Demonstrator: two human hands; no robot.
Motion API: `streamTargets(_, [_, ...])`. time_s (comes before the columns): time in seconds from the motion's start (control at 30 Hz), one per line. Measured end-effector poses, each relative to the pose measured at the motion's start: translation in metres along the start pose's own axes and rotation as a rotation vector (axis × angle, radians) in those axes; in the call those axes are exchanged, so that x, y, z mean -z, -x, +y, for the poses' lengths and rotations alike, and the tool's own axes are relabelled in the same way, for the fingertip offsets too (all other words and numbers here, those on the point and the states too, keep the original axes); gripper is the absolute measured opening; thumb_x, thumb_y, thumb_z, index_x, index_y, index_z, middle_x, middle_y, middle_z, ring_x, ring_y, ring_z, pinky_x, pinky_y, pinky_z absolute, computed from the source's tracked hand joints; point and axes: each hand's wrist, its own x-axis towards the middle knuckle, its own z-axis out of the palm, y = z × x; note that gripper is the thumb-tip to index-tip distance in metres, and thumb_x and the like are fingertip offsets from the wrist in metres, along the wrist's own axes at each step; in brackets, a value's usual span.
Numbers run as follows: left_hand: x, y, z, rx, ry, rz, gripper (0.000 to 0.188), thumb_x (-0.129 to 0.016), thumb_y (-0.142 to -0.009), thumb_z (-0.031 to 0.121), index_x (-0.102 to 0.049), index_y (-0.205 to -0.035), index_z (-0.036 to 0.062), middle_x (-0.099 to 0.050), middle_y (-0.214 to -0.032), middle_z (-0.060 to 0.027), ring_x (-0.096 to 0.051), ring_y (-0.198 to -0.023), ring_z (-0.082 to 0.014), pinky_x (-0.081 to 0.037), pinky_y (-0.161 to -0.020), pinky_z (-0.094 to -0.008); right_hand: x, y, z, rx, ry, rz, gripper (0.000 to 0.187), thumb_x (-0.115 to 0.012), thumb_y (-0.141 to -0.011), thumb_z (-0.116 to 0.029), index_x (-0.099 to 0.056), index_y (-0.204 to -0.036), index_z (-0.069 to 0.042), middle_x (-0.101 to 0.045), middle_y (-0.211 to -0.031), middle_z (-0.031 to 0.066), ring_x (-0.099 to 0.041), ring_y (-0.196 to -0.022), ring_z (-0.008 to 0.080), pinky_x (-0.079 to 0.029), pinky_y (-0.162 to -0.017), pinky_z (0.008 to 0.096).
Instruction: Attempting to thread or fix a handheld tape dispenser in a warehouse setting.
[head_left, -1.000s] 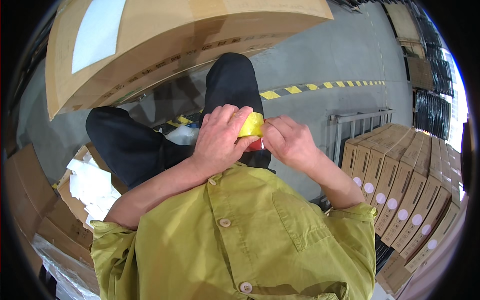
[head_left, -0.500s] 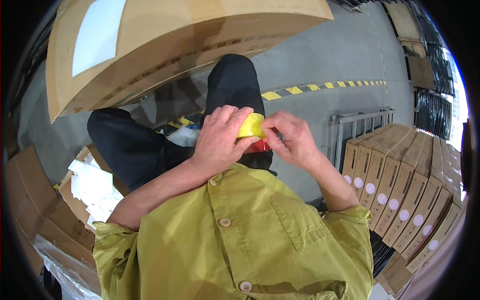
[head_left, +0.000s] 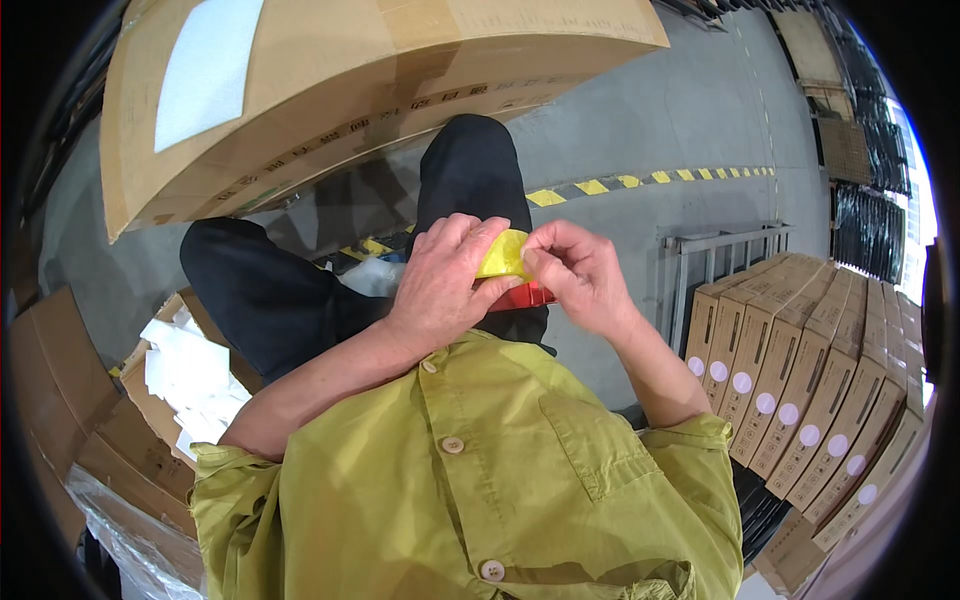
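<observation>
In front of my lap, a roll of yellow tape (head_left: 503, 254) is held between my two hands. My left hand (head_left: 447, 268) is closed round its left side, fingers over the top and thumb beneath. At its right edge my right hand (head_left: 577, 272) pinches with thumb and forefinger, apparently on the tape's surface. Below the roll shows a red part (head_left: 524, 296), perhaps a tape dispenser; most of it is hidden by my hands. Whether a tape end is lifted is too small to tell.
A large cardboard box (head_left: 330, 110) with a white foam sheet (head_left: 208, 75) stands ahead. White foam pieces fill an open carton (head_left: 150, 372) at left. Several upright cartons (head_left: 800, 370) and a metal frame (head_left: 725, 245) are at right. Yellow-black floor tape (head_left: 640, 181) crosses the floor.
My right thumb and forefinger have closed in on the roll's right edge. More of the red part shows below it. My left hand keeps its hold.
</observation>
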Motion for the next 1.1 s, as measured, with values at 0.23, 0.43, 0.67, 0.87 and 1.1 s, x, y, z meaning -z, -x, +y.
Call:
streamTargets(0.23, [0.0,-0.001,-0.001,-0.006,0.026,-0.007,0.055,-0.07,-0.074,0.028,-0.051,-0.12,0.0048,-0.051,-0.104,-0.0127,-0.05,-0.098,-0.0304,-0.041,-0.086,-0.0392,-0.002,-0.004,-0.004,-0.102,-0.159,0.017,0.008,-0.053,-0.087,-0.008,-0.057,-0.086,-0.001,-0.058,-0.074,0.0017,-0.051,-0.061,0.006,-0.042,-0.056,0.0195])
streamTargets(0.43, [0.006,0.0,0.006,-0.031,0.053,-0.069,0.059,-0.072,-0.072,0.03,-0.051,-0.12,0.0035,-0.051,-0.107,-0.0141,-0.05,-0.102,-0.0303,-0.04,-0.089,-0.0382,0.008,-0.015,-0.015,-0.125,-0.396,0.127,0.008,-0.056,-0.085,-0.009,-0.058,-0.084,-0.001,-0.058,-0.071,0.0019,-0.051,-0.059,0.0073,-0.042,-0.055,0.0209])
streamTargets(0.67, [0.003,-0.002,0.002,-0.006,0.118,-0.044,0.06,-0.071,-0.074,0.026,-0.047,-0.123,0.0037,-0.051,-0.112,-0.0153,-0.049,-0.104,-0.0315,-0.04,-0.091,-0.0381,0.017,-0.013,-0.009,-0.116,-0.351,0.197,0.011,-0.055,-0.086,-0.012,-0.06,-0.085,-0.002,-0.06,-0.073,0.0031,-0.054,-0.061,0.0084,-0.044,-0.056,0.0214])
streamTargets(0.87, [0.002,-0.001,-0.006,-0.023,0.143,-0.01,0.055,-0.071,-0.073,0.022,-0.048,-0.119,0.0029,-0.052,-0.11,-0.0149,-0.05,-0.103,-0.0308,-0.041,-0.089,-0.0372,0.023,-0.013,-0.004,-0.183,-0.366,0.193,0.014,-0.053,-0.086,-0.011,-0.062,-0.091,-0.001,-0.063,-0.078,0.0053,-0.057,-0.064,0.0101,-0.045,-0.058,0.0228])
streamTargets(1.1, [0.003,-0.007,-0.005,0.102,0.26,0.052,0.05,-0.072,-0.072,0.021,-0.05,-0.113,0.0026,-0.054,-0.103,-0.0139,-0.053,-0.096,-0.031,-0.043,-0.083,-0.0365,0.041,-0.007,0.011,-0.032,-0.402,0.345,0.015,-0.048,-0.079,-0.001,-0.061,-0.084,0.001,-0.062,-0.078,0.0082,-0.056,-0.066,0.0128,-0.045,-0.059,0.024])
